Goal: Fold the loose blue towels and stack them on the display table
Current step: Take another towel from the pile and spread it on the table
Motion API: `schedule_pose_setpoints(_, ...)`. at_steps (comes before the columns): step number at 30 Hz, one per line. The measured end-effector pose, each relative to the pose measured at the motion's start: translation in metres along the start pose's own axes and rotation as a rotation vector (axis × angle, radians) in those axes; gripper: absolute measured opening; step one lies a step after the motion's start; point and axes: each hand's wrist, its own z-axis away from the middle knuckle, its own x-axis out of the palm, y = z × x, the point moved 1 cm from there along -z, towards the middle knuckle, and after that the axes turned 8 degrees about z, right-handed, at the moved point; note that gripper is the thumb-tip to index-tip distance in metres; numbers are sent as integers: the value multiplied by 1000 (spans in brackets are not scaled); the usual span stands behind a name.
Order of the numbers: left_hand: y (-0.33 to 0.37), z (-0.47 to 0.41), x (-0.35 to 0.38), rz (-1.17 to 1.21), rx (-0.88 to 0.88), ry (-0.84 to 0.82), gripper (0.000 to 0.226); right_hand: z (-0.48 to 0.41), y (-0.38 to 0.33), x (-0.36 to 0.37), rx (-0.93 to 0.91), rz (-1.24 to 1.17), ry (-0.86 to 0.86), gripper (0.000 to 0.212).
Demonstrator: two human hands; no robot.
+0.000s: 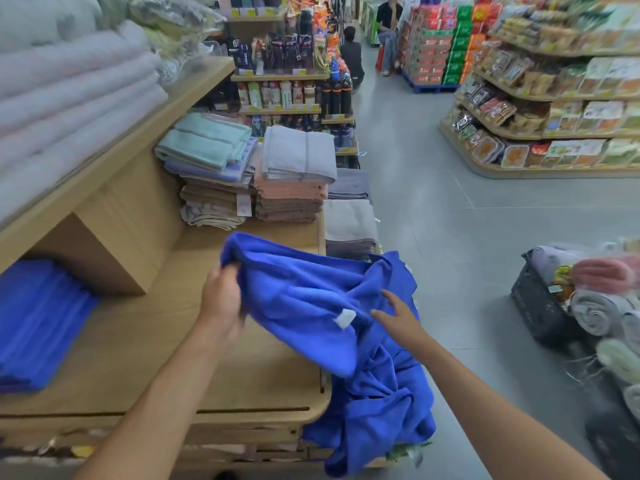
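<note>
As the head view shows it: the loose blue towel (pixel 304 292) lies crumpled over the tabletop's (pixel 156 341) right edge, the rest spilling down past the corner.
Left hand (pixel 221 296): fingers curled round a bunched upper edge, holding it raised.
Right hand (pixel 398 317): fingers spread, on the cloth beside the white tag (pixel 345 318).
Folded blue stack (pixel 38 323): at the tabletop's left, well apart.
Handling: likely soft, limp and light; best pinched at two corners of one edge.

matt blue terry towel (pixel 311 292), wood table (pixel 145 341)

head: wide-angle | faces forward-down | close above display table (pixel 138 358)
</note>
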Motion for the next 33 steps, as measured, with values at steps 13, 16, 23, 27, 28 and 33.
schedule_pose_setpoints(13,21,-23,-182,-1257,41,267,66,-8,-14,37,193,-159,-94,35)
schedule_pose_setpoints(16,12,-21,-162,-1404,325,76,74,-3,-47,46,332,-323,-306,49)
schedule_pose_setpoints(23,-30,-80,-45,-1384,260,-484,51,3,-71,56,146,-368,-84,19)
schedule_pose_setpoints(27,-47,-103,-14,-1215,-22,-601,59,15,-89,36,-109,-393,-61,14)
schedule_pose_setpoints(28,-49,-104,-10,-1118,-59,-666,50,17,-94,29,-167,-402,-69,12)
schedule_pose_setpoints(33,-28,-93,-14,-787,-17,-789,17,27,-126,2,-306,-562,-216,7)
